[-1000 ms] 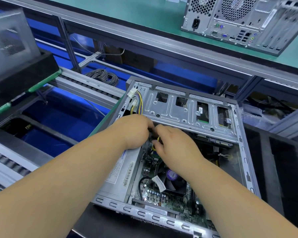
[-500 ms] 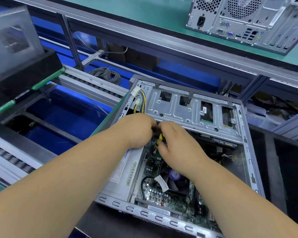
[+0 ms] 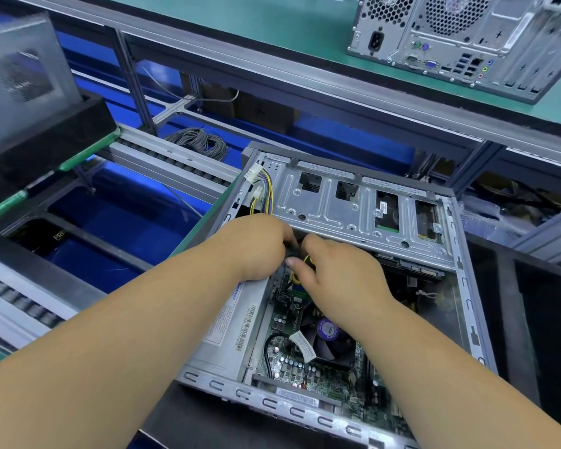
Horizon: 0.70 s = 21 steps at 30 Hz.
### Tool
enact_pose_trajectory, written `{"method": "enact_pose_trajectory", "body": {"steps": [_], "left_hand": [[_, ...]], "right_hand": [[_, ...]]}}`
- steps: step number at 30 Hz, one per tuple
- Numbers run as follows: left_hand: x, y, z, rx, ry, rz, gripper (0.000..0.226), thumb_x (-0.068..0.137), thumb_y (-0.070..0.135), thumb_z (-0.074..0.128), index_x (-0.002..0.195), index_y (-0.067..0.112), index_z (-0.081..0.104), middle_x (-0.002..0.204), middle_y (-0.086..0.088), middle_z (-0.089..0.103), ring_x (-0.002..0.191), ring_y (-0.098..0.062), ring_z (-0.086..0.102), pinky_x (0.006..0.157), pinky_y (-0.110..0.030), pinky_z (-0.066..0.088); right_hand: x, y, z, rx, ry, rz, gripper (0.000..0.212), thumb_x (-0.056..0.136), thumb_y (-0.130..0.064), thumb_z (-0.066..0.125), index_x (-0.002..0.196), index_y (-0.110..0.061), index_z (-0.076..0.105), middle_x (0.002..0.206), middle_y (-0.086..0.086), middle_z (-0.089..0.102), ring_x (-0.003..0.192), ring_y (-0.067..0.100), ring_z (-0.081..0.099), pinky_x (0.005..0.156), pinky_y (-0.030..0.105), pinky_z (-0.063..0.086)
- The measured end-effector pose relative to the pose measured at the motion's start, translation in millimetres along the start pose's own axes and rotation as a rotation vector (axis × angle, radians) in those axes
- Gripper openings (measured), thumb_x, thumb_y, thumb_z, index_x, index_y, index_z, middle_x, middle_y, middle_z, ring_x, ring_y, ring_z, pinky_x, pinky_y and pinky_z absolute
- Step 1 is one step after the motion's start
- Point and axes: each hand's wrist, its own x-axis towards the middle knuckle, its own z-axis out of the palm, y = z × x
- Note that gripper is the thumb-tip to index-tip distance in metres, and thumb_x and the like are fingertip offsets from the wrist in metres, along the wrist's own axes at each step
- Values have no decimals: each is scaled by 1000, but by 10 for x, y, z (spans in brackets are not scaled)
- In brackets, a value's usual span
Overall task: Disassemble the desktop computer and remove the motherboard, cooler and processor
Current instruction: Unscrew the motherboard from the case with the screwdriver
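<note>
We see the open grey steel desktop computer case (image 3: 363, 286) lying on its side on a black foam-lined tray (image 3: 531, 319). The green motherboard (image 3: 305, 374) sits inside on the case floor, with the black cooler fan bearing a round purple label (image 3: 329, 335) mounted on it; the processor is hidden. The silver perforated metal drive cage (image 3: 353, 205) spans the far half of the case.

Both hands meet just below the near edge of the cage. The left hand (image 3: 256, 244) has its fingers curled round a dark object there; we cannot tell what it is. The right hand (image 3: 340, 277) pinches the yellow wires (image 3: 306, 261) between thumb and fingers. A loose bundle of yellow, purple and black wires with white plastic connectors (image 3: 261, 189) lies at the far left corner of the case.

A second grey desktop tower (image 3: 467, 37) stands on the green bench top (image 3: 272, 21) beyond.
</note>
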Motion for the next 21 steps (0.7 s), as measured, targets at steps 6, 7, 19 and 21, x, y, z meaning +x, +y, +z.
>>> {"method": "enact_pose_trajectory", "body": {"steps": [6, 7, 19, 21], "left_hand": [[-2, -6, 16, 0, 16, -4, 39, 87, 9, 44, 106, 33, 67, 95, 0, 69, 85, -23, 63, 77, -39, 55], [0, -5, 14, 3, 15, 2, 39, 87, 9, 44, 108, 33, 67, 96, 0, 69, 86, -22, 63, 77, -38, 55], [-1, 4, 18, 25, 36, 4, 27, 84, 8, 46, 90, 26, 65, 82, -2, 65, 78, -24, 61, 69, -36, 54], [-3, 4, 11, 16, 24, 6, 30, 85, 8, 46, 96, 29, 66, 86, -2, 67, 80, -23, 62, 72, -37, 55]], "right_hand": [[4, -12, -26, 167, -27, -61, 24, 88, -29, 50, 108, -17, 47, 96, -3, 46, 90, 22, 46, 64, 33, 27], [-2, -17, -23, 118, -9, -43, 22, 89, -34, 48, 104, -18, 46, 91, -5, 42, 84, 22, 47, 61, 33, 26], [17, -15, -66, 205, -69, -154, 25, 90, -19, 55, 113, -9, 53, 104, 5, 46, 92, 26, 47, 69, 32, 29], [13, -6, -64, 114, -49, -107, 28, 95, -36, 50, 115, -15, 51, 101, 1, 50, 90, 25, 49, 65, 33, 30]]}}
